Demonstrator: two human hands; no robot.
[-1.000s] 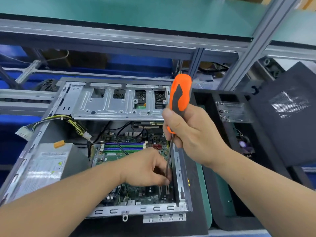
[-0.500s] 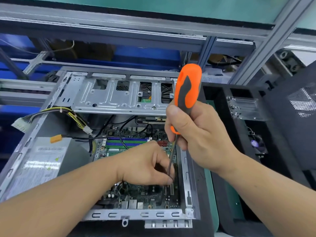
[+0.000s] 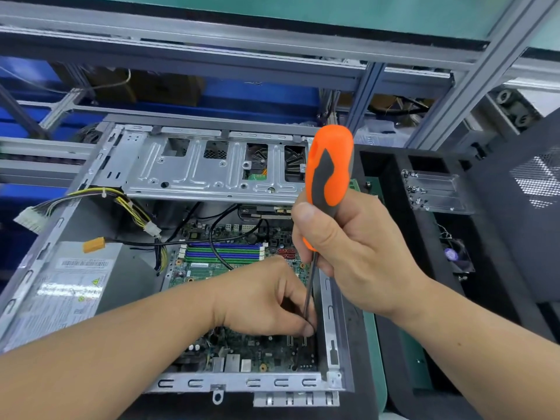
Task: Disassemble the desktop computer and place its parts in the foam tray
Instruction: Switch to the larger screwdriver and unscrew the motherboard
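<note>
Orange and grey, the rubber-handled screwdriver (image 3: pixel 328 174) stands nearly upright in my right hand (image 3: pixel 354 253), fingers wrapped round its lower handle. Its thin dark shaft runs down into the open grey metal computer case (image 3: pixel 194 174), near the right edge of the green motherboard (image 3: pixel 257 353). My left hand (image 3: pixel 266 298) pinches the shaft near its tip. The black foam tray (image 3: pixel 491 286) sits just right of the case.

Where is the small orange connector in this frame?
In the head view, the orange connector lies at the left inside the open case, on the top edge of the grey power supply, just left of the motherboard.
</note>
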